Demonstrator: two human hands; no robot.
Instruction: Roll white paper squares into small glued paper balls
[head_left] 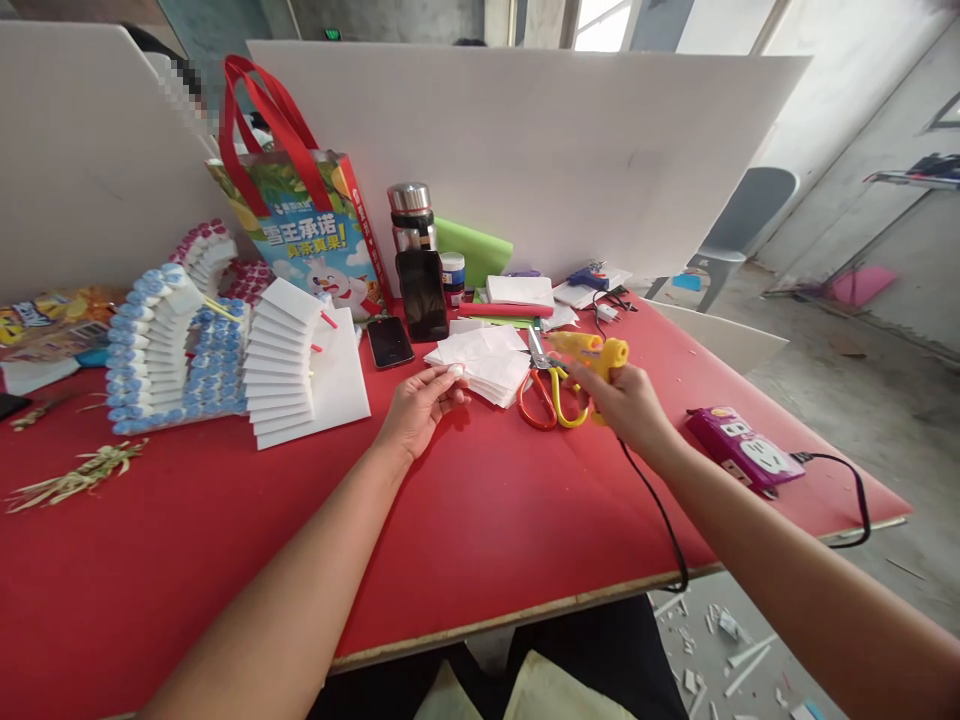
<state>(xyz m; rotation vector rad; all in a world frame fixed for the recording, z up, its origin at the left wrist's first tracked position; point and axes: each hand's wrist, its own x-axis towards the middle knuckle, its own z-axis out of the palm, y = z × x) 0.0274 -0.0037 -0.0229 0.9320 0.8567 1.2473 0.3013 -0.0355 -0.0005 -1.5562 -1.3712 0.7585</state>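
Note:
Between the thumb and fingertips of my left hand is a small white piece, too small to name. Right beside those fingers lies a stack of white paper sheets. My right hand grips a yellow hot glue gun, its nozzle end toward the left, and a black cord hangs from it over the table's front edge. Partly under the glue gun rest scissors with one red and one yellow handle loop. To the left stands a stepped white foam-board model with small pink sticks on it.
Blue-and-white stepped models stand on the red table at left, near a shopping bag. A phone leans against a thermos. A purple power strip lies at right. White boards wall off the back.

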